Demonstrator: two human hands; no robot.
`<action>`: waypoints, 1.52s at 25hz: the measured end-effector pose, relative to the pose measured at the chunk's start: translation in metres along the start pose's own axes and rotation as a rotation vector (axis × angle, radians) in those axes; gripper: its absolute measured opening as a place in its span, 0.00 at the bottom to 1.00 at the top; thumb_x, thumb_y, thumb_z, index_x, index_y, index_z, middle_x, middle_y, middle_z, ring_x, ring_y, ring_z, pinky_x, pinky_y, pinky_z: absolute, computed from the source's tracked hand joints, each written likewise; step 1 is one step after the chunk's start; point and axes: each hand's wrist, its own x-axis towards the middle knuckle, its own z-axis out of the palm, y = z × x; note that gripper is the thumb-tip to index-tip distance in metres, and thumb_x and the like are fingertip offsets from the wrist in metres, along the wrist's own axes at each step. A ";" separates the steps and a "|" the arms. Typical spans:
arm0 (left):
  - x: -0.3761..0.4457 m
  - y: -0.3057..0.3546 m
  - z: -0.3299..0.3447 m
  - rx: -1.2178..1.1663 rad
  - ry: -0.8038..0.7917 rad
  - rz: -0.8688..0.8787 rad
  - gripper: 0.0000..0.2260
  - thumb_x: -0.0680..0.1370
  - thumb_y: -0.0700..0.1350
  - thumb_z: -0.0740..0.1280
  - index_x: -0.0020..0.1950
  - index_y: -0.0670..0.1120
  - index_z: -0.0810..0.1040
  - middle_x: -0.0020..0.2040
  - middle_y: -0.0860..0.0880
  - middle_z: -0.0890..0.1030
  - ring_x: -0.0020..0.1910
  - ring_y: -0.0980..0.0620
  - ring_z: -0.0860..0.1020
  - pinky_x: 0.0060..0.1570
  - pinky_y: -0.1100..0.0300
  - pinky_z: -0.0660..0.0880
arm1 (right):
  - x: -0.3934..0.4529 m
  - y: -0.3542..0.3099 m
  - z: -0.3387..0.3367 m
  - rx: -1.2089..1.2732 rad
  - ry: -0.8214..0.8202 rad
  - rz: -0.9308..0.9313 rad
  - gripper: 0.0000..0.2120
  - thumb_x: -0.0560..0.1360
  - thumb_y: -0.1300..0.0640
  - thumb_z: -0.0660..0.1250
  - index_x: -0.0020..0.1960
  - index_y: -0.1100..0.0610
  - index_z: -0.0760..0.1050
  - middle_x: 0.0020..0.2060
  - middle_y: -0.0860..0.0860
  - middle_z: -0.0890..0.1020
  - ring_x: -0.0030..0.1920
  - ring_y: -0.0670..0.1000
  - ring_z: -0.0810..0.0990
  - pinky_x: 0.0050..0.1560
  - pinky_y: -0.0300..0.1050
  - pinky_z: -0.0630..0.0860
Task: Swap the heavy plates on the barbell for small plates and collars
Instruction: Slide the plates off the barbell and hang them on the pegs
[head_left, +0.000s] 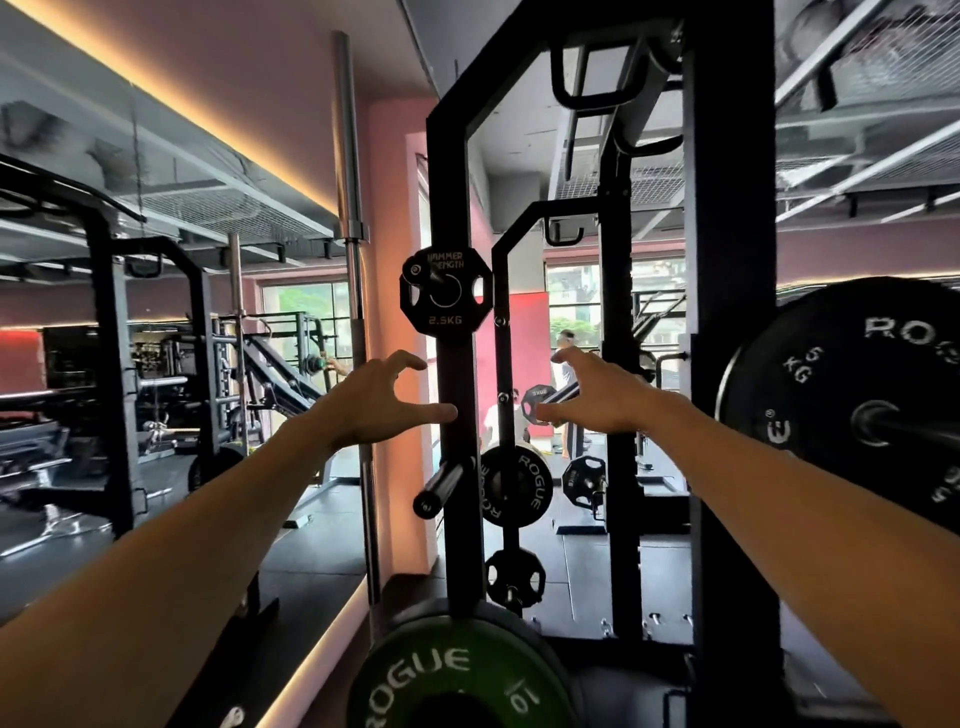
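Here, both hands, left hand (374, 402) and right hand (592, 397), reach out open and empty either side of the rack post (452, 182), the small plate (445, 292) hanging on its peg just above them, nearer the left.

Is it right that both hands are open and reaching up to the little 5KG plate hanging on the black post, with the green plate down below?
Almost. The head view shows the small plate on the black post marked 2.5KG, not 5KG. The rest holds: the left hand and the right hand are both open and empty, reaching up just below it, and the green plate sits at the bottom.
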 end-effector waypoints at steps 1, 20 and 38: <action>-0.016 0.011 -0.003 -0.008 -0.001 -0.001 0.38 0.65 0.69 0.71 0.69 0.56 0.67 0.63 0.43 0.76 0.59 0.47 0.75 0.55 0.52 0.72 | -0.016 -0.002 -0.007 0.000 -0.012 0.006 0.43 0.67 0.33 0.70 0.75 0.47 0.56 0.72 0.52 0.67 0.67 0.58 0.72 0.67 0.60 0.67; -0.094 0.269 0.049 -0.101 -0.064 0.161 0.38 0.65 0.67 0.73 0.70 0.55 0.67 0.67 0.44 0.72 0.66 0.45 0.72 0.55 0.56 0.68 | -0.233 0.144 -0.179 -0.217 0.057 0.231 0.42 0.68 0.30 0.66 0.74 0.46 0.57 0.73 0.49 0.67 0.70 0.57 0.69 0.69 0.61 0.59; -0.019 0.491 0.222 -0.079 -0.028 0.042 0.44 0.57 0.74 0.72 0.67 0.54 0.70 0.58 0.49 0.77 0.55 0.47 0.76 0.57 0.50 0.74 | -0.307 0.439 -0.300 -0.175 0.000 0.304 0.41 0.69 0.31 0.65 0.74 0.48 0.54 0.73 0.52 0.65 0.69 0.57 0.70 0.69 0.61 0.64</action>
